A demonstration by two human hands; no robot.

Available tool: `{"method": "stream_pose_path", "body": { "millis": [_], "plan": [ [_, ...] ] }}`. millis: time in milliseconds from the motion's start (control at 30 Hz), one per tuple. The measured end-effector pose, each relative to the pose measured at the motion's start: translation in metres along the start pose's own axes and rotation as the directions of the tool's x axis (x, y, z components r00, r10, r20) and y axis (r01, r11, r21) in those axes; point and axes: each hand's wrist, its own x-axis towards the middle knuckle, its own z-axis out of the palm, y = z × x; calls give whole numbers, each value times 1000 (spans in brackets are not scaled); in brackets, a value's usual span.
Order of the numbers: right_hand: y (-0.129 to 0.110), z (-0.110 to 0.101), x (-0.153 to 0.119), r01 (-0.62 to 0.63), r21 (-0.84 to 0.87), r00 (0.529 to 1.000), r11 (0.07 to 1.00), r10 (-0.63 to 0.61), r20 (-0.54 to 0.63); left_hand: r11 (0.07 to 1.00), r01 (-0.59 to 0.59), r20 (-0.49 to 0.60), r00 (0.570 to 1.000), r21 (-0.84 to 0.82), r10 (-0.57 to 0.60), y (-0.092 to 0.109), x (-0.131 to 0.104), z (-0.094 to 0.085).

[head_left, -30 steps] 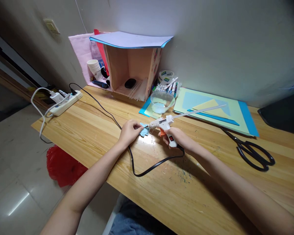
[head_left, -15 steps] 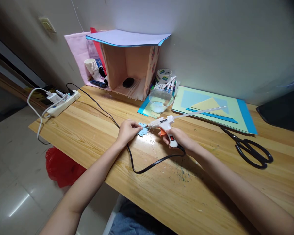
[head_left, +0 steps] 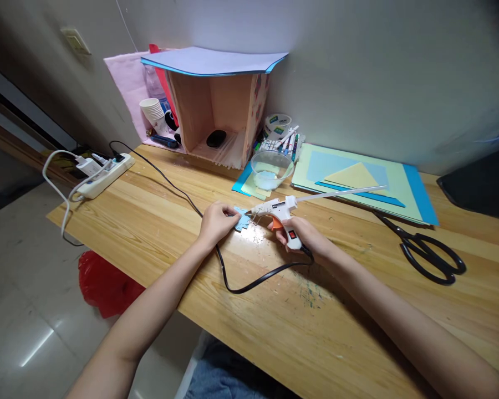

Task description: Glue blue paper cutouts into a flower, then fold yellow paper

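My right hand (head_left: pixel 299 234) grips a white hot glue gun (head_left: pixel 289 209) with an orange trigger, and a long clear glue stick (head_left: pixel 341 193) sticks out of its back. The gun's nozzle points left, at or just over a small light blue paper cutout (head_left: pixel 243 220) with a jagged edge. On the cutout's left side, my left hand (head_left: pixel 217 223) pinches it with thumb and fingers close to the table. A black cord (head_left: pixel 249 287) loops from the gun's handle under my left wrist. Whether the nozzle touches the paper, I cannot tell.
Black scissors (head_left: pixel 430 255) lie at the right. Behind stand a cardboard box (head_left: pixel 233 100), a clear plastic bowl (head_left: pixel 271 169), markers (head_left: pixel 289 143) and stacked coloured paper (head_left: pixel 413 191). A power strip (head_left: pixel 106 178) sits on the left edge, above a red bag (head_left: pixel 106 285).
The glue gun's tip has shifted very slightly left over the blue cutout, and the glue stick's end has dipped a little. Both hands keep their holds. The view has tilted slightly.
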Motion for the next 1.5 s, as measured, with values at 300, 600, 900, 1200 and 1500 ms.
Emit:
{"method": "stream_pose_path", "body": {
  "millis": [300, 600, 900, 1200, 1500],
  "plan": [
    [13, -3, 2, 28, 138, 999, 990, -32, 33, 998, 48, 28, 998, 28, -49, 1, 3, 1],
    [22, -4, 6, 45, 262, 997, 964, -61, 55, 987, 161, 132, 978, 29, -163, 4, 10, -2],
    [26, -5, 4, 135, 367, 980, 921, -179, 90, 992, 127, 127, 983, 25, -129, 4, 9, -2],
    [34, -9, 3, 259, 199, 948, 945, -288, 133, 1000, 16, 69, 997, 27, -18, 0, 6, -4],
    [29, -3, 0, 316, 6, 949, 949, -316, -4, 999, -3, 58, 998, 41, 1, -3, 5, -1]
  ]
}}
